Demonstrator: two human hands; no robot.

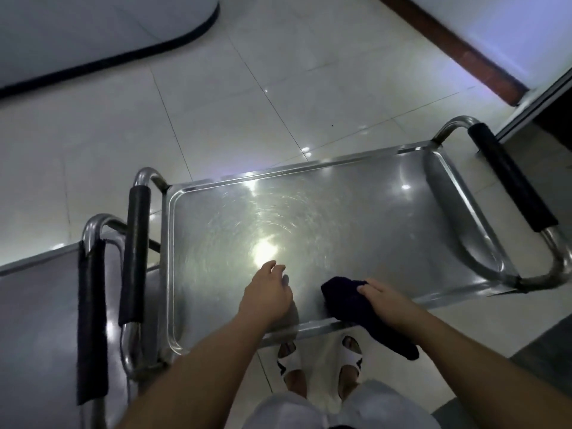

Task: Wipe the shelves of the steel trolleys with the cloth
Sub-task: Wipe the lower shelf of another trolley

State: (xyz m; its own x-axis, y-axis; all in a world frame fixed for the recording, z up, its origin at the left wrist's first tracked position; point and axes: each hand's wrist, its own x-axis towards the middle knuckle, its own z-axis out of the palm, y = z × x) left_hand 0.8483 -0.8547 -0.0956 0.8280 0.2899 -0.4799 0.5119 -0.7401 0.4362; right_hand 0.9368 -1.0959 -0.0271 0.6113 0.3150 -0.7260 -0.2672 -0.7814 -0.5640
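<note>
Steel, scuffed with circular marks and shining under a ceiling light, forms the top shelf of the trolley at which the person stands. A dark cloth is draped over the near rim of that shelf, one end lying on the metal and the other hanging down toward the sandalled feet. The cloth is pressed down by the right hand, whose fingers are curled over its upper fold. The left hand is held over the shelf just beside it, fingers loosely bent and holding nothing; whether it touches the metal cannot be told. A second trolley is seen at the left, its black-padded handle close to the first trolley's padded handle.

The cloth is judged soft, limp and light, likely to bunch or slip on the smooth steel, so it is best gathered into a pad under a flat palm. The shelf is judged rigid, though the trolley may roll if pushed.
</note>
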